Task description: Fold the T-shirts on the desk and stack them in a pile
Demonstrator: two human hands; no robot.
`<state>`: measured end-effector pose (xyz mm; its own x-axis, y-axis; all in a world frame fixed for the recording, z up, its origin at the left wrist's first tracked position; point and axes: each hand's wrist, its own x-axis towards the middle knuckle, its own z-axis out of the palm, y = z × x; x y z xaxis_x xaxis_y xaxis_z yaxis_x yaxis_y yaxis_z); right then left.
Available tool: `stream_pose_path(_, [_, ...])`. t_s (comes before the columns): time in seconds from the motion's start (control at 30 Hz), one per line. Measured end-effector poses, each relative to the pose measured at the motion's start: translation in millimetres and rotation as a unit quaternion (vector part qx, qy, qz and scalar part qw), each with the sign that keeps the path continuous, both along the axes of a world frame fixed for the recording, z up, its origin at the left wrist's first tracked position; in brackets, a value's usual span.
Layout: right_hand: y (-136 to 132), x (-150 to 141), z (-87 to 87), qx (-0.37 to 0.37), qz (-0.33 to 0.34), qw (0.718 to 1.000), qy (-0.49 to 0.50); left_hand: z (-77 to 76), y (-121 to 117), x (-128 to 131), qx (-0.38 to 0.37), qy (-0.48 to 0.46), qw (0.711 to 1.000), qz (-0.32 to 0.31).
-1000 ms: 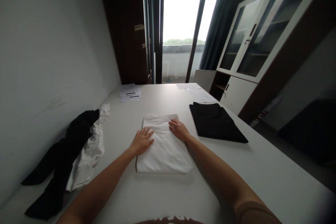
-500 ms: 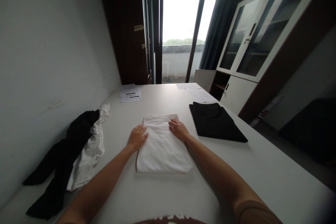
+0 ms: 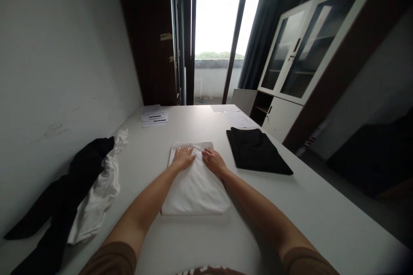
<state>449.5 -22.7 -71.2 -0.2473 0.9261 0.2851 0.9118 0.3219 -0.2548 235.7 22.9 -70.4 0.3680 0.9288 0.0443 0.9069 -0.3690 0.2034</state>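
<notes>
White cloth (image 3: pixel 195 195) lies under left hand (image 3: pixel 183 159) and right hand (image 3: pixel 214 161), fingers extended; around: one black cloth (image 3: pixel 256 150), two rumpled garments (image 3: pixel 85 163).

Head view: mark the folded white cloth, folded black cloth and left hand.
Folded white cloth (image 3: pixel 196 184), head view: middle of its top face.
Folded black cloth (image 3: pixel 257 151), head view: middle of its top face.
Left hand (image 3: pixel 183 158), head view: back of the hand.
</notes>
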Motion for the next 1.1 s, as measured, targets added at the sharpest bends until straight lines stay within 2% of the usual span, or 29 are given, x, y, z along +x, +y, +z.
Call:
stream_pose_path(0.17, [-0.1, 0.6, -0.1, -0.004, -0.001, 1.000, 0.011, -7.0, 25.5, -12.7, -0.005, 0.005, 0.999, 0.031])
stream_pose_path(0.37, [-8.3, -3.5, 7.0, 0.006, -0.004, 1.000, -0.004, -13.3, 35.2, -40.4, -0.004, 0.008, 0.996, 0.093])
stream_pose_path(0.43, [-12.0, -7.3, 10.8, 0.025, 0.025, 0.999, -0.018, -13.7, 36.6, -47.9, -0.007, 0.008, 0.996, 0.093])
stream_pose_path(0.5, [-13.2, -10.5, 13.4, 0.029, 0.082, 0.996, -0.028, -13.1, 37.0, -54.8, -0.009, 0.008, 0.996, 0.085])
stream_pose_path(0.57, [-11.1, -11.3, 13.5, 0.011, 0.129, 0.991, -0.032, -11.9, 35.8, -61.8, -0.010, 0.009, 0.998, 0.067])
stream_pose_path(0.63, [-6.0, -9.9, 11.4, -0.021, 0.137, 0.990, -0.035, -10.6, 32.7, -69.1, -0.011, 0.011, 0.999, 0.040])
stream_pose_path(0.73, [4.0, -6.4, 6.6, -0.070, 0.113, 0.990, -0.042, -9.5, 25.7, -79.8, -0.009, 0.016, 1.000, 0.012])
stream_pose_path(0.83, [13.0, -5.3, 3.1, -0.098, 0.079, 0.991, -0.041, -9.2, 18.9, -88.1, -0.008, 0.019, 1.000, 0.021])
stream_pose_path(1.1, [24.6, -6.8, -0.4, -0.105, 0.001, 0.994, -0.030, -13.0, -8.5, -107.0, 0.001, 0.014, 1.000, 0.023])
